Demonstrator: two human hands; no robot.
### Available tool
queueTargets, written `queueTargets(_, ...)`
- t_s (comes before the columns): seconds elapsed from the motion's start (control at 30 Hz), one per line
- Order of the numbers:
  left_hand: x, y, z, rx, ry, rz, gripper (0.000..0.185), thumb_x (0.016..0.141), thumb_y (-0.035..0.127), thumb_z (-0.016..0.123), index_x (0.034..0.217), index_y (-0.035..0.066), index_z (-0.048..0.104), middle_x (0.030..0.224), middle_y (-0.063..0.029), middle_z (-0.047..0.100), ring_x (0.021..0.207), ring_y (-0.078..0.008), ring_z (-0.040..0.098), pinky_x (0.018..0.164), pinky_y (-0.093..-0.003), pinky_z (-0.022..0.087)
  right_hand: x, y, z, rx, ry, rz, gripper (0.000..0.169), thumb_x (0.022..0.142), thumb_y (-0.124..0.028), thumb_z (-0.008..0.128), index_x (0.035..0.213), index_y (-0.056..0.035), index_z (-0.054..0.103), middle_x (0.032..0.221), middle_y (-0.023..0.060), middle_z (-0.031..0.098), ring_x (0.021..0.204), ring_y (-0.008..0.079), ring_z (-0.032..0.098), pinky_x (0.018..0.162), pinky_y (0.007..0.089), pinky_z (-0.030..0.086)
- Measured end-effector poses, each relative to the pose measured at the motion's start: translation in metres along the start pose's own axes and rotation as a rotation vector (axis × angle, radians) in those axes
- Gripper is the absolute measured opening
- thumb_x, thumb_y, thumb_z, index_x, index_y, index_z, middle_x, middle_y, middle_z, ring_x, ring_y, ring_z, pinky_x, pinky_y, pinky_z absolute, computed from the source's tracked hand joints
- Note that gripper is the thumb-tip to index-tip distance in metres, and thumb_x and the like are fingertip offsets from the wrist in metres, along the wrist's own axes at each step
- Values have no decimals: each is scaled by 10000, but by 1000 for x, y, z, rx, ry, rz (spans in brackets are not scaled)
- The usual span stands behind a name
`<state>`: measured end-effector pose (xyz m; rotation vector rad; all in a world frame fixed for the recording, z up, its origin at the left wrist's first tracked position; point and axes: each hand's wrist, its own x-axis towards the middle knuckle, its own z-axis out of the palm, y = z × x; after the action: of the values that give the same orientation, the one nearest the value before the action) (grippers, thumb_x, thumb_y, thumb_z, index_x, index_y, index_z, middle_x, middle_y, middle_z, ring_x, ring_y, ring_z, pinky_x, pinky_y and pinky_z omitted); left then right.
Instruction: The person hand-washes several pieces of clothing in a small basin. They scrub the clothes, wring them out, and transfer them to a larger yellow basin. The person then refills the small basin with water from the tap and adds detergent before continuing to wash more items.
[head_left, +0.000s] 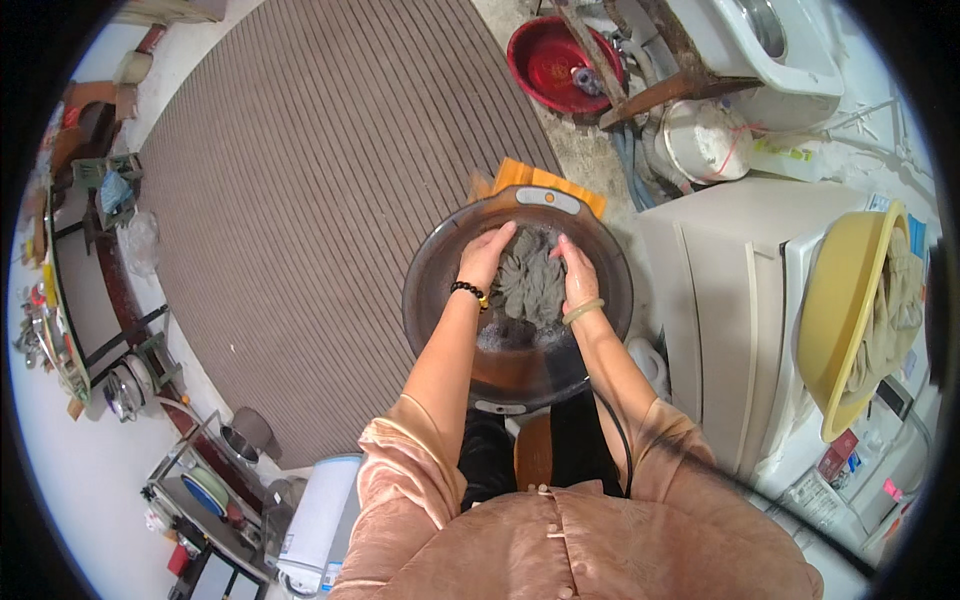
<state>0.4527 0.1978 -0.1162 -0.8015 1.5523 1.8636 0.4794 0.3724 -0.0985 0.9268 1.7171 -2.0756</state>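
Observation:
A round dark translucent plastic basin (442, 330) stands before me, with foamy water inside. In it lies a bunched wet grey cloth (529, 277), squeezed between my two hands. My left hand (484, 259) presses on the cloth's left side, thumb uppermost, its other fingers mostly hidden. On the opposite side my right hand (577, 274) holds the cloth, fingers pointing away from me. I wear a dark bead bracelet (469, 289) on the left wrist and a pale bangle (583, 311) on the right. Orange slatted wood (544, 178) shows beyond the basin's far rim.
A striped mat (322, 202) covers the floor to the left. Beyond the basin sits a red basin (551, 64) under a sink stand. At right, a beige washing machine (712, 315) bears a yellow basin (832, 300) of cloth. A dark cable (626, 442) crosses my right arm.

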Motion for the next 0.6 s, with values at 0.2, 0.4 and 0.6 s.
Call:
queueTargets(0.2, -78, -35, 25, 979, 313, 629, 477, 705, 401, 654, 1085, 132, 551, 1173, -132, 486, 1080, -342, 410, 879, -484, 323, -44, 22, -13, -541, 100, -439, 348, 824, -283, 592, 1078, -53, 534, 1147, 123, 477, 1073, 259, 443, 946, 370, 325)
queueTargets(0.4, -48, -87, 13, 1475, 57, 577, 731, 669, 581, 581, 1269, 194, 427, 1266, -163, 385, 1167, -381, 325, 899, -623, 250, -27, 76, -1, -1341, 37, -505, 328, 811, -353, 551, 1114, -226, 559, 1266, 55, 414, 1208, 351, 320, 931, 560, 297)
queueTargets(0.6, -7, -38, 5, 1571, -225, 521, 687, 681, 584, 570, 1128, 64, 525, 1114, -167, 540, 1043, -309, 506, 831, -432, 420, 25, 28, 15, -1522, -278, -244, 239, 843, -372, 480, 922, -166, 572, 1087, 40, 551, 1035, 277, 478, 821, 491, 395)
